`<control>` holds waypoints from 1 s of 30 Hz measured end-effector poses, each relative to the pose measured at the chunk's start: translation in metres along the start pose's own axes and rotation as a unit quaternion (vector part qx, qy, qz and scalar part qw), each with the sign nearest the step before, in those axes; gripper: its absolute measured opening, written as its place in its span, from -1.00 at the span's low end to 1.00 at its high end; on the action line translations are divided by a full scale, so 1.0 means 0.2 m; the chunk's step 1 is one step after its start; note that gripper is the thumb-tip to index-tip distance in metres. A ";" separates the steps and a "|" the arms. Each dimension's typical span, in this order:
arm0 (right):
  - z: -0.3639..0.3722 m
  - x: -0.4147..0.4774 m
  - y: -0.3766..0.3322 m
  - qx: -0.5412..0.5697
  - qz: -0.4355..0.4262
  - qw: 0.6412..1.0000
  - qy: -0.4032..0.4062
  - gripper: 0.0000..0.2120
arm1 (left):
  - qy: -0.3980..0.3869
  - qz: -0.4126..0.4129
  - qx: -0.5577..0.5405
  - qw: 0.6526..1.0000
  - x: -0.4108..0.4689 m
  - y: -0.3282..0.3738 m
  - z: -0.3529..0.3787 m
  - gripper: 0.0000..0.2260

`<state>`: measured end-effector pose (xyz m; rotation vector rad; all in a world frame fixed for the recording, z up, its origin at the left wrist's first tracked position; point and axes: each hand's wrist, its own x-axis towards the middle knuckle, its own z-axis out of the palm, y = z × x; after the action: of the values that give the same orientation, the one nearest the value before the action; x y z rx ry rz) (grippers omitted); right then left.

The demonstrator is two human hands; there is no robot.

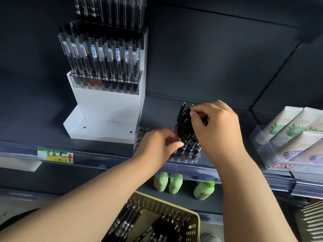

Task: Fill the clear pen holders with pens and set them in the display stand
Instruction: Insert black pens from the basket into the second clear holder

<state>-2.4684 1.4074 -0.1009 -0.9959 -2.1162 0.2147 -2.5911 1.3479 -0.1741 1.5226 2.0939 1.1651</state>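
Holder location: the clear pen holder (187, 158) sits near the front edge of the shelf (157, 109), just right of the white display stand (104, 105). Its right part is stocked; its left holes are empty.
Pens: a cluster of black pens (185, 130) stands in the holder between your hands, slightly tilted.
Left grip: your left hand (157, 145) pinches low on the barrels, thumb against fingertips.
Right grip: your right hand (216, 126) has its fingers curled round the pen tops.
Handling (judgement): the pens look light, stiff and smooth, so they may slip or fan out. Take small bunches by the barrel. The loaded holder is probably rigid but top-heavy, so lift it by both ends at the base and keep it level.
Stand: the upper tier carries a filled holder (104, 84); the lower tray is bare.
Stock: more pens lie in the tan basket (194, 222) below.
Writing: the shelf tag (55, 155) reads 中性笔, with a red up-arrow. The digits beneath are uncertain, and the barcode stickers are too small to read.
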 end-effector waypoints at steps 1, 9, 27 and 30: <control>-0.01 0.00 0.00 -0.009 -0.004 1.000 0.012 -0.87 | 0.002 0.001 0.007 1.000 0.00 0.00 0.00 -0.88; -0.04 -0.04 0.02 -0.039 -0.018 0.997 0.065 -0.86 | 0.003 0.006 0.027 1.000 0.00 -0.02 0.01 -0.85; 0.15 -0.71 -0.17 -0.137 -0.069 0.974 -0.165 -0.73 | -0.063 0.111 0.135 0.983 -0.38 -0.11 -0.17 -0.67; 0.21 -0.83 -0.13 -0.140 -0.006 0.958 -0.248 -0.64 | -0.102 0.077 0.153 0.980 -0.46 -0.17 -0.19 -0.72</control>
<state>-2.4478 1.2790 -0.2141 -1.1845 -2.6659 0.1745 -2.6011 1.2453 -0.1955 1.8809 2.1174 0.7174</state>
